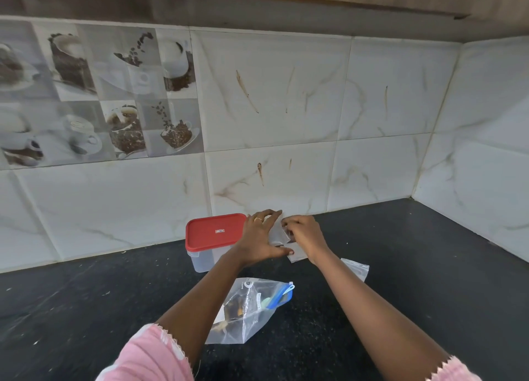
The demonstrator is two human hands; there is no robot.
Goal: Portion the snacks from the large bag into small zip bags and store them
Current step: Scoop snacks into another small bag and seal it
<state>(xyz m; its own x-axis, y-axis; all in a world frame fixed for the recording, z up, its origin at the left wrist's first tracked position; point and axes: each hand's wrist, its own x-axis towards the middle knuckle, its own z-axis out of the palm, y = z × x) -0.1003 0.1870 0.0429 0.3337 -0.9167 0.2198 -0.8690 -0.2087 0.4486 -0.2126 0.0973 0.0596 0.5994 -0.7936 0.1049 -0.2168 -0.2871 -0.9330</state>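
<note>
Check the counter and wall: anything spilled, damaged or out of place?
No snack spill: the large bag lies on the counter with its contents inside. Brown streaks on the wall tiles look like dried drips, and a few pale specks dot the counter.

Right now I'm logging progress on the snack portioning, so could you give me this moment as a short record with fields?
left hand: holds the small bag from its left side
right hand: pinches the same bag near its top
small bag: held up between both hands, something dark inside
large bag: lies on the counter, blue slider, a few dark snacks inside
container: red lid on, left of the hands, by the wall
spare bag: flat on the counter beside the right forearm
</note>
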